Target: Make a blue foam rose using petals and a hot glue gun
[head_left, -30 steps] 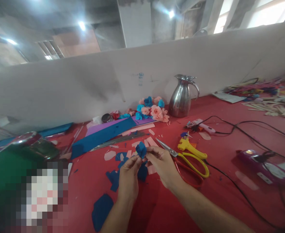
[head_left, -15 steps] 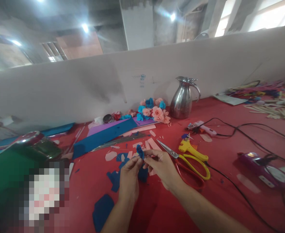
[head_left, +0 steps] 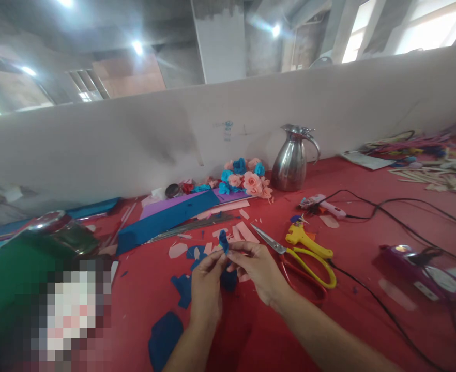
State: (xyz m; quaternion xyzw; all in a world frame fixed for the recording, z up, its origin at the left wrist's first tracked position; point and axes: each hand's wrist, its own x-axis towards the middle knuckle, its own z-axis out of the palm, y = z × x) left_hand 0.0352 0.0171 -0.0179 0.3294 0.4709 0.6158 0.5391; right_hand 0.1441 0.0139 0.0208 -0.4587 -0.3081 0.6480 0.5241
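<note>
A small rolled piece of dark blue crepe paper (head_left: 223, 239) stands upright between the fingertips of both hands. My left hand (head_left: 208, 274) pinches its base from the left. From the right, the thumb and fingers of my right hand (head_left: 253, 263) close on the same piece. Below and around the hands lie cut blue paper pieces (head_left: 182, 290), with a larger blue piece (head_left: 165, 338) by the left forearm. Pink paper scraps (head_left: 178, 250) are scattered just beyond. Scissors (head_left: 290, 253) with yellow and red handles rest right of the right hand.
A yellow glue gun (head_left: 307, 240) and a pink-handled tool (head_left: 327, 204) with black cords lie to the right, near a purple power strip (head_left: 425, 274). Finished paper flowers (head_left: 251, 181) sit beside a metal jug (head_left: 290, 163). A glass jar (head_left: 63, 232) stands left.
The fingers have shifted slightly around the blue paper piece, and the right fingertips have moved a little closer to the left ones. Other things lie where they were.
</note>
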